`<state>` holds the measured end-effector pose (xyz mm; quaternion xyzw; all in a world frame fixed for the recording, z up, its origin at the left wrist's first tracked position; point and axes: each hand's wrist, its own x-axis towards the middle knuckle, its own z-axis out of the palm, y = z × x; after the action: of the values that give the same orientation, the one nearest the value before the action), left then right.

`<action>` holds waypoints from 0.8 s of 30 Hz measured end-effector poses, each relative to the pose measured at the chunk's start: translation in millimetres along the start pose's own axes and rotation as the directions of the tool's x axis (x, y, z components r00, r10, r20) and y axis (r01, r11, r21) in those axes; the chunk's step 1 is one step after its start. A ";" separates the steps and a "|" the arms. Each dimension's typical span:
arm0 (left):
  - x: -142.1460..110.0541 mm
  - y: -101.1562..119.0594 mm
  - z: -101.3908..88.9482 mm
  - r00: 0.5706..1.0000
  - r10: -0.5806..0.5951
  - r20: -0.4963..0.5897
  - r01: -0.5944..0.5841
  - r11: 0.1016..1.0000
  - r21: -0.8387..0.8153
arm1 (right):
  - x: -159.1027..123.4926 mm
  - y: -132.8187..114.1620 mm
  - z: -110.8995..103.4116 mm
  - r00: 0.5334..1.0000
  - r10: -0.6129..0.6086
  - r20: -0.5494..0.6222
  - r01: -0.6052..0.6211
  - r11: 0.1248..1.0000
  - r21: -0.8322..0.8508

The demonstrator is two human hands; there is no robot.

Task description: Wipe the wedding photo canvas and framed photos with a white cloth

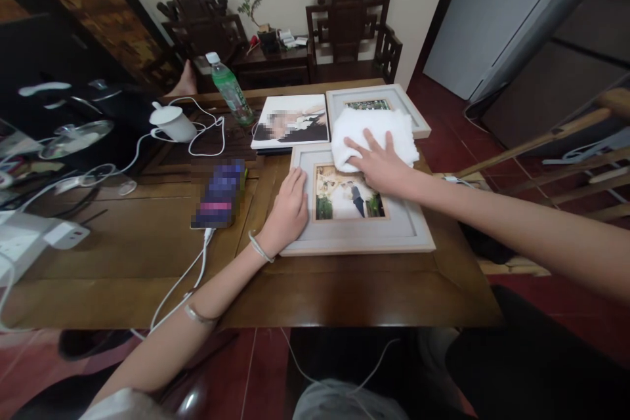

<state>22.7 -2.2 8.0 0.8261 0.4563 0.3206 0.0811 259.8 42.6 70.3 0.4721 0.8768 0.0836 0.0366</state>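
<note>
A pale picture frame (424, 239) with a small photo of a couple (347, 193) in its middle lies flat near the table's front. On its left edge rests my left hand (289, 210), fingers close together and gripping the rim. My right hand (386, 167) holds a folded white cloth (371, 134), its fingers spread over the top. The cloth lies across the frame's upper part and covers some of the second pale frame (418, 121) behind it. To the left of that one, a white-bordered photo panel (293, 119) sits on something dark.
Left on the wooden table (266, 282) are a phone (220, 197) on a white cable, a lidded white cup (172, 123), a green bottle (230, 88), a dark pot (81, 144) and a power strip (20, 243). Carved chairs (347, 20) stand behind. Another person's foot (186, 81) shows beyond the table.
</note>
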 end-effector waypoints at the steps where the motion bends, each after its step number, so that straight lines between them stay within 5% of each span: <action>1: 0.1 0.0 0.0 1.000 -0.001 -0.003 0.001 1.000 -0.003 | -0.3 -0.9 -0.6 1.000 0.008 0.015 -0.008 1.000 -0.013; 8: 0.4 1.8 -0.4 0.999 -0.043 0.010 0.043 0.998 -0.034 | -53.0 -72.6 -33.4 0.965 -0.093 0.246 0.067 0.992 0.111; 14: 4.9 9.6 -5.2 0.962 -0.272 0.028 0.269 0.925 -0.267 | -90.3 -116.2 -66.9 0.915 -0.332 0.231 0.258 0.919 0.300; 19: 6.8 11.1 -6.4 0.924 -0.379 0.044 0.353 0.806 -0.475 | -69.3 -120.0 -42.6 0.911 -0.408 0.060 0.382 0.890 0.247; 24: 5.2 10.0 -3.8 0.929 -0.369 -0.014 0.330 0.848 -0.414 | -21.9 -94.1 -16.7 0.949 -0.311 0.054 0.301 0.944 0.138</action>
<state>29.4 -4.4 17.6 0.6785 0.5260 0.4259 0.2857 192.2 -28.4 69.4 0.3344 0.9410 0.0026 0.0517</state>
